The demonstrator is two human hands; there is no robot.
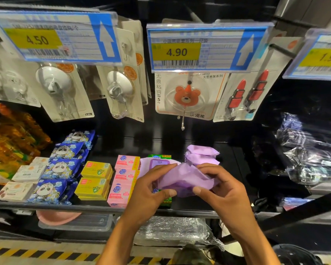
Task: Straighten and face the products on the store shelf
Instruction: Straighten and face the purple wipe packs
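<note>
Both my hands hold one purple soft pack (185, 178) just above the front of the dark shelf (195, 209). My left hand (151, 192) grips its left end, thumb underneath and fingers over the top. My right hand (220, 188) pinches the right end the same way. Behind the pack lie two more purple packs (201, 153) in a short row. A green box (159, 156) sits partly hidden beneath my left hand. Rows of pink boxes (122, 180), yellow boxes (95, 180) and blue panda packets (61, 169) stand to the left.
Carded hooks hang on pegs above, under price tags reading 4.50 (55, 38) and 4.90 (204, 50). White soap boxes (21, 182) and orange bottles (10, 142) fill the far left. Clear-wrapped dark goods (310, 159) crowd the right. A lower shelf holds a pink bowl (57, 217).
</note>
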